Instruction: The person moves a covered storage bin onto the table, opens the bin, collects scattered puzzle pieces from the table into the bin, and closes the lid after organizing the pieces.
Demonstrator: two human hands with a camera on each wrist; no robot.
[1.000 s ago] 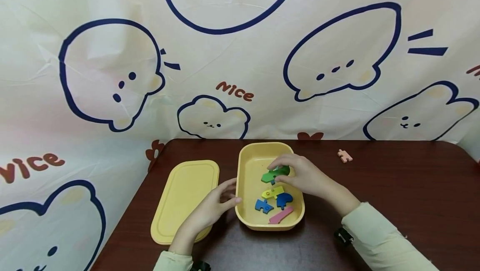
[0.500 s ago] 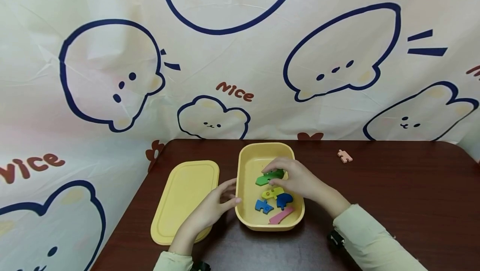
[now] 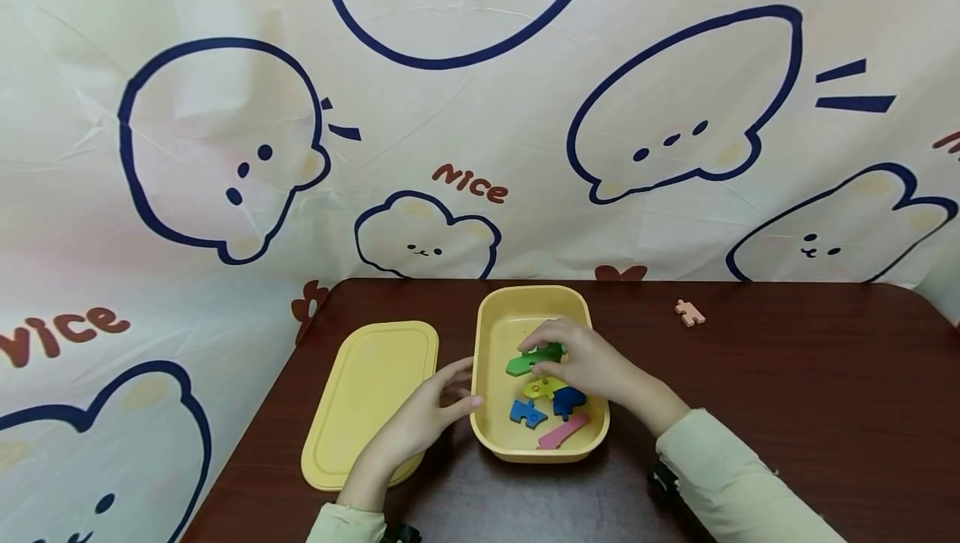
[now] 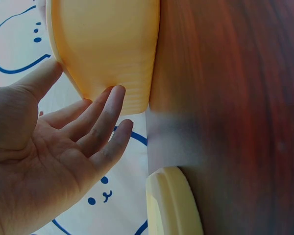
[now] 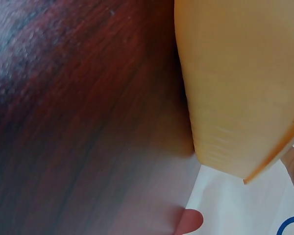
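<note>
A yellow box (image 3: 497,318) stands on the table in the head view. Inside it my right hand (image 3: 588,359) pinches a green puzzle piece (image 3: 519,365) between thumb and fingers, which partly cover it. Nearer me in the box lie a yellow piece (image 3: 536,391), a blue piece (image 3: 528,414), a dark blue piece (image 3: 567,403) and a pink piece (image 3: 562,433). My left hand (image 3: 423,414) touches the box's left side. The left wrist view has its fairly straight fingers (image 4: 115,103) against the outer wall and the thumb at the rim. The right wrist view hides the pinch behind the box wall (image 5: 245,88).
A yellow lid (image 3: 371,393) lies flat to the left of the box, partly behind my left forearm. One pale pink puzzle piece (image 3: 689,313) lies at the back right of the dark wooden table (image 3: 810,376). A patterned cloth (image 3: 525,134) hangs behind the table's far edge.
My right hand has moved left and slightly toward me inside the box, carrying the green puzzle piece with it. The left hand and the box have stayed in place.
</note>
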